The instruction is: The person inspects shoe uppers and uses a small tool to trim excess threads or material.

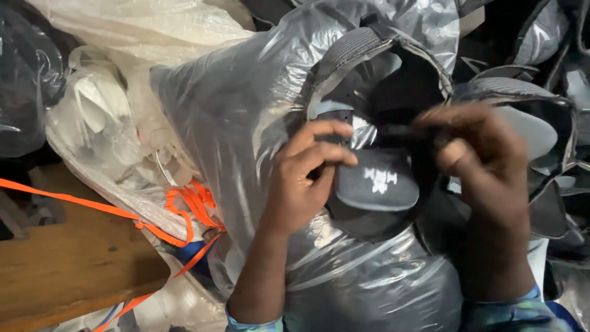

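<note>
- Left hand point(304, 178) is gripping the near edge of a dark shoe upper point(375, 184), fingers curled round its tongue w/ a small white mark on it; thumb is tucked under, so hand is closed on the piece.
- Right hand point(482, 160) is blurred, prob. mid-motion; fingertips are pinching narrow on a thin black strip or lace point(399, 130) at the top of the upper. Can't tell exactly what the strip is.
- Upper is sitting btwn the two hands, partly inside the mouth of a big clear plastic bag point(246, 104), which is bulging under and behind both hands.
- Progress, judging from this: piece is neither fully in nor fully out of the bag; strip is being worked at, not finished.
- Right of the right hand: more dark shoe uppers point(528, 123) are lying stacked and overlapping, some wrapped in plastic – a good many pieces.
- Left of the left hand: wooden table point(67, 258) w/ orange straps point(190, 203) trailing across its corner.
- Farther left and beyond: white plastic sacks point(98, 117) are piling up, contents unclear.
</note>
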